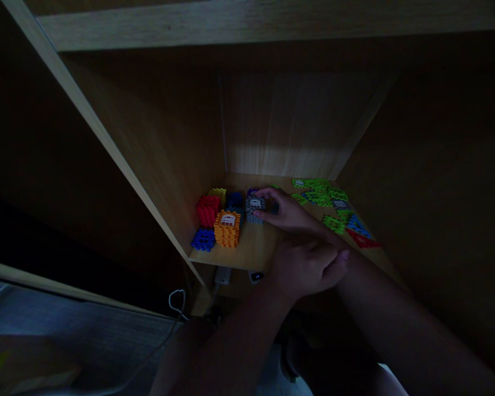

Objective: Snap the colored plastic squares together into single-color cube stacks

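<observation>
Inside a wooden cabinet, my right hand (286,212) reaches to a stack of grey interlocking plastic tiles (253,212). Its thumb and fingers close round the stack's right side; a pale window piece shows on the top tile. My left hand (307,267) is curled into a fist in front of my right forearm, its inside hidden. Left of the grey stack are an orange tile stack (227,231) with a window piece, a red stack (208,210), a yellow stack (218,193) and dark blue tiles (234,201). Blue tiles (203,240) lie near the shelf's front left corner.
Green tiles (319,192) are spread at the back right of the shelf (251,253). A red triangular piece (363,238) and a blue one (357,225) lie by the right wall. Below are a white power strip (223,274) and a cable (170,330).
</observation>
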{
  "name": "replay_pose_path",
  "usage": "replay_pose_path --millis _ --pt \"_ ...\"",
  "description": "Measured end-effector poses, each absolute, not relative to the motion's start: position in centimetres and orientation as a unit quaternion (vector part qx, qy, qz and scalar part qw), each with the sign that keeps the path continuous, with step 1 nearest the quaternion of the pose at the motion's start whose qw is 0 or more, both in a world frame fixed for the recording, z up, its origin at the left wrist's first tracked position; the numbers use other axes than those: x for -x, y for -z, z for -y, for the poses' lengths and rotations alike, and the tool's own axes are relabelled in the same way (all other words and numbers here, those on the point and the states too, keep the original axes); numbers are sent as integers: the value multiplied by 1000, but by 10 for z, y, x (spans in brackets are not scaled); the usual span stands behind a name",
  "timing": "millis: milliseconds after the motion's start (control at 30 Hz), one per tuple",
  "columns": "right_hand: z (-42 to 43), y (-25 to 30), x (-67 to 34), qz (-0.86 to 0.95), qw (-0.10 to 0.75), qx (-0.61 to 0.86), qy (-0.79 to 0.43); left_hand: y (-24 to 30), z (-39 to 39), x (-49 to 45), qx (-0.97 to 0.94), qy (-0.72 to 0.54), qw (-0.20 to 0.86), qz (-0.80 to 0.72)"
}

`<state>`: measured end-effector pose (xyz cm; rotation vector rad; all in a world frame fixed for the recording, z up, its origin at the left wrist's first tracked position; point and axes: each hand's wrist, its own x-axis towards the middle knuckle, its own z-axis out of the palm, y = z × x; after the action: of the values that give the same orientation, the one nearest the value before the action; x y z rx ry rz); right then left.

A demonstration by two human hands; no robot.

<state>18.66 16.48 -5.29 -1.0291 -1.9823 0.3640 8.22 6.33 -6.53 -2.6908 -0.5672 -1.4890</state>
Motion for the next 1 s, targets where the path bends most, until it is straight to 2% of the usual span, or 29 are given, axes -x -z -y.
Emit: replay_pose_path --millis 267,567,1000 --pt "-165 54 -185 788 421 416 -167 65 -64 -82 848 500 7 175" --pt "-168 56 -187 791 437 392 -170 64 -64 -82 869 461 12 178" --pt "-164 50 -189 791 434 392 -182 63 -63 -81 844 510 -2 169"
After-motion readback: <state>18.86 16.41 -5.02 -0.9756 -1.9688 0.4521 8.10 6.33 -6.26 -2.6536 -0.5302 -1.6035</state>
